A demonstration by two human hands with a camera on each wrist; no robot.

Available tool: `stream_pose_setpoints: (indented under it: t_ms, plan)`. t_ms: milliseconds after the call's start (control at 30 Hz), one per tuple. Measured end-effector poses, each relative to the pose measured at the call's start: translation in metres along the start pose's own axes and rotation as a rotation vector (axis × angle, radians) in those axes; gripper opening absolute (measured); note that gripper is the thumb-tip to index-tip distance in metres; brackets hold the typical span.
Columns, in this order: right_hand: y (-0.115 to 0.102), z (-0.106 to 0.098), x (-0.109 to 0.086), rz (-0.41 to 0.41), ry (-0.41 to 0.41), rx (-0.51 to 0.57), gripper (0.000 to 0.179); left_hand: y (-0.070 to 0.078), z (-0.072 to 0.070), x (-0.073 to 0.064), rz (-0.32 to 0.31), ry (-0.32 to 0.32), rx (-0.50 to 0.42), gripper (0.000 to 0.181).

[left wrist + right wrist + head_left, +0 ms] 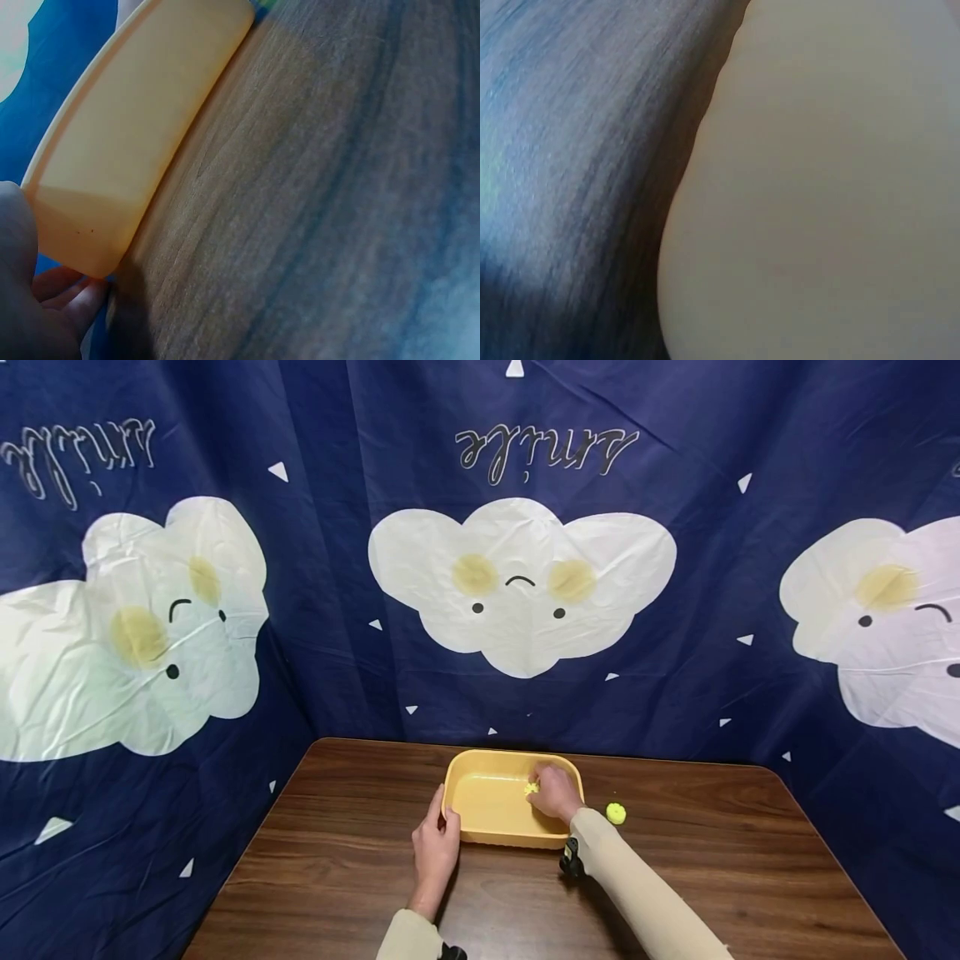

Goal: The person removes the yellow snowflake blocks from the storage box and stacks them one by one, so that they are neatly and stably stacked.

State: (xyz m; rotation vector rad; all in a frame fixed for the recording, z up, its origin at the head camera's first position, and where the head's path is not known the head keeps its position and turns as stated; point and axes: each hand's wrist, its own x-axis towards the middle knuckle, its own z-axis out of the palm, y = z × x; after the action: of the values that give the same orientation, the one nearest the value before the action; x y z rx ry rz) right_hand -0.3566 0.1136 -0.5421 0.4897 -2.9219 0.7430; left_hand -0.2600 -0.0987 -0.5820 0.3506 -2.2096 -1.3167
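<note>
A shallow yellow plastic basin (487, 837) with rounded corners stands on the wooden table. At its left side, my left hand (436, 847) grips the wall, thumb by the rim and fingers along the outside; the left wrist view shows that hand (34, 289) at the basin's corner. My right hand (556, 792) reaches over the right side into the basin. Its fingers hold a small bright yellow, flower-like piece (532, 788), partly hidden by the hand. In the right wrist view, the basin's pale outer wall (810, 195) fills most of the picture, and no fingers show.
Right of the basin, a round bright yellow piece (616, 812) with a bumpy top lies on the table (337, 827). Behind the table's back edge hangs a dark blue cloth (322, 568) with white clouds, which also covers both sides.
</note>
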Motion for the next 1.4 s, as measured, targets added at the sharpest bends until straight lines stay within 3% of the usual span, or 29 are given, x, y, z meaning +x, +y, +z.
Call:
stream_pose_setpoints:
  t_ms: [233, 567, 667, 933, 1200, 1400]
  plan:
    - [0.001, -0.001, -0.001, -0.032, 0.011, -0.015, 0.027, 0.001, 0.001, -0.001, -0.012, -0.013, 0.000, 0.047]
    - [-0.004, -0.012, -0.002, -0.062, -0.053, 0.140, 0.019, 0.000, 0.000, -0.002, -0.018, 0.008, -0.009, 0.047]
    - [-0.007, -0.024, -0.002, -0.054, -0.074, 0.188, 0.018, 0.000, 0.002, -0.002, -0.013, 0.010, -0.009, 0.047]
    - [0.002, -0.065, -0.005, -0.028, -0.032, 0.272, 0.017, 0.002, 0.002, -0.001, -0.012, 0.000, -0.013, 0.047]
    - [0.031, -0.099, -0.013, 0.053, -0.026, 0.271, 0.020, 0.003, 0.001, -0.001, -0.017, -0.006, -0.002, 0.047]
    - [0.051, -0.119, -0.022, 0.048, 0.015, 0.225, 0.011, 0.002, 0.001, 0.000, -0.016, 0.005, -0.004, 0.047]
